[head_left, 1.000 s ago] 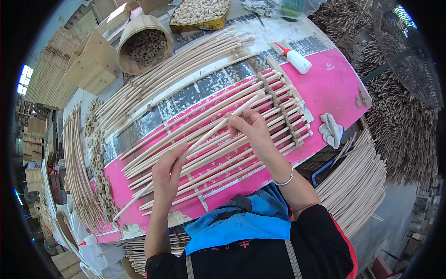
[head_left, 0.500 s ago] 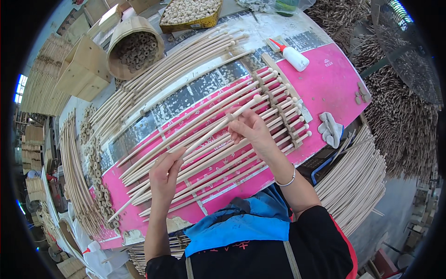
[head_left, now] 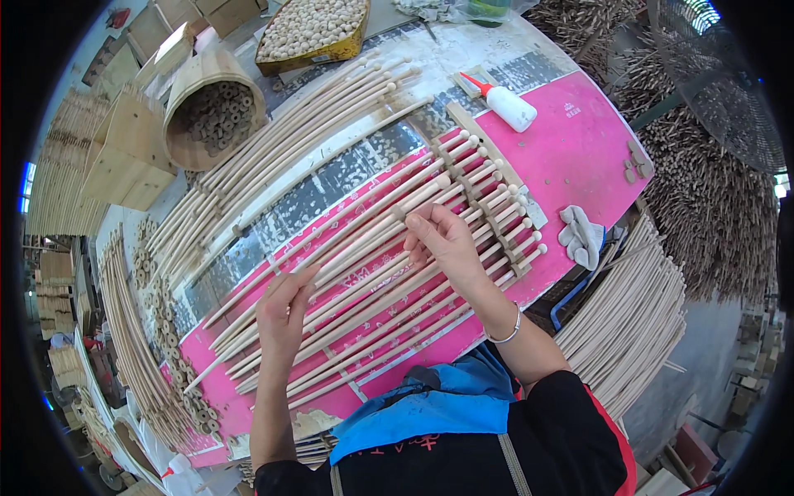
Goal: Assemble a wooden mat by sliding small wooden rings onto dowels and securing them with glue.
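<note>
A pale wooden rod (head_left: 354, 247) with a ball at its upper end lies slantwise across my two hands. My left hand (head_left: 283, 307) is closed around it partway down, with the rod's lower end running out beyond toward the table's left side. Near the ball end my right hand (head_left: 447, 246) pinches the rod with thumb and fingers, right beside a small wooden ring (head_left: 399, 212) that sits around it. Beneath my hands, several similar ball-tipped rods (head_left: 389, 285) rest side by side on a pink sheet, their ball ends in a notched wooden strip (head_left: 488, 217).
A white glue bottle (head_left: 510, 107) with a red tip and a glove (head_left: 581, 237) lie on the right. A wooden bucket (head_left: 174, 124) of rings, a yellow tray (head_left: 331, 54) of balls and more rods (head_left: 273, 140) occupy the far side. Loose rings (head_left: 175, 355) line the left.
The view has shifted a little, so the table contents sit slightly lower left. Both hands keep their hold on the rod; its ball end has come slightly left and down.
</note>
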### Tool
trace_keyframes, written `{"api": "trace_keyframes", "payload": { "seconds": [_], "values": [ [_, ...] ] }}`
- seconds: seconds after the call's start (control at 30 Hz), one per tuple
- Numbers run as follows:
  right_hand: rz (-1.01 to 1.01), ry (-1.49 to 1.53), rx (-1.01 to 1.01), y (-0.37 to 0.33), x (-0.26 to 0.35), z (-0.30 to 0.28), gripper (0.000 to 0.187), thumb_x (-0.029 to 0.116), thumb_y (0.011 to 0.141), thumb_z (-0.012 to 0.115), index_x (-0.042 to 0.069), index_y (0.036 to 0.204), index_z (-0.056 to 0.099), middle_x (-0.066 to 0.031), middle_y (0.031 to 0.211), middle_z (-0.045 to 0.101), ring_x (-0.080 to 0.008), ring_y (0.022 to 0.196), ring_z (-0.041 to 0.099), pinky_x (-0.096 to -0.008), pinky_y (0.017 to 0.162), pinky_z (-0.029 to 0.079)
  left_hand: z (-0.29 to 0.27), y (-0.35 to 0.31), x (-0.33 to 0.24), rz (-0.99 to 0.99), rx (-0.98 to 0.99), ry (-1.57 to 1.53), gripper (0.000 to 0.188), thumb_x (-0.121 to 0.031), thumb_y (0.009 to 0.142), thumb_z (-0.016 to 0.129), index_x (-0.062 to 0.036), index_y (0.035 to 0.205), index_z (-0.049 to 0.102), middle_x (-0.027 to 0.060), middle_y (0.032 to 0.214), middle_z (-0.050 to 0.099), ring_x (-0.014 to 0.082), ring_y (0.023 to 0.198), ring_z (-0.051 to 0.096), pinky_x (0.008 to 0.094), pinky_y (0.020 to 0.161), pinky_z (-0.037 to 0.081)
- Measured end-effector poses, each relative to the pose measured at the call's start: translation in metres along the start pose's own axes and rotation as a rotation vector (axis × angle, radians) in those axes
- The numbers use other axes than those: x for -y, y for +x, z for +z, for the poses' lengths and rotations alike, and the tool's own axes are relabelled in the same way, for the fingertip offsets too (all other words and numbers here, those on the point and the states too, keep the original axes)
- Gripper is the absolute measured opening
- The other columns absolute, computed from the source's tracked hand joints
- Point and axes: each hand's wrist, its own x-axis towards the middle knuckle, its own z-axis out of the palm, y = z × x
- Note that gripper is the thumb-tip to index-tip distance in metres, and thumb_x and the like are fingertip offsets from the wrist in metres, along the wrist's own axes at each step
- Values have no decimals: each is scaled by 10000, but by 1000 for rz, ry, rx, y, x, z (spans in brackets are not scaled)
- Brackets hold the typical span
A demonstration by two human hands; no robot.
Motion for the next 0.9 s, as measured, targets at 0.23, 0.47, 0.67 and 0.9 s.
{"api": "trace_keyframes", "payload": {
  "seconds": [0.23, 0.47, 0.67, 0.9],
  "values": [
    [-28, -28, 68, -7, 1, -4, 299, 318, 1113, 575, 32, 1127, 663, -16, 823, 684, -64, 667, 631, -199, 568, 504, 34, 88, 25, 110, -43, 24, 202, -63, 985, 680, -41, 1170, 759, 117, 949, 672, 271, 818, 663, 343, 732, 507],
    [-20, -63, 162, -14, 2, -5, 276, 258, 1124, 554, 20, 1221, 654, -15, 860, 685, -55, 717, 645, -194, 579, 515, 72, 142, 39, 119, 9, 51, 184, -127, 1001, 678, -68, 1148, 771, 104, 1008, 649, 287, 900, 672, 376, 788, 520],
    [16, -33, 173, -14, 2, -5, 277, 255, 1121, 560, 14, 1224, 650, -16, 864, 685, -53, 728, 645, -192, 585, 516, 92, 155, 44, 97, 33, 76, 197, -145, 1002, 666, -94, 1159, 774, 103, 1003, 633, 299, 917, 673, 385, 809, 521],
    [18, -24, 178, -13, -1, -4, 254, 250, 1115, 570, 35, 1211, 663, -1, 857, 686, -44, 707, 638, -181, 582, 511, 98, 155, 41, 192, 6, 293, 192, -132, 964, 681, -133, 1118, 796, 86, 998, 649, 324, 988, 640, 437, 867, 510]
  ]
}}
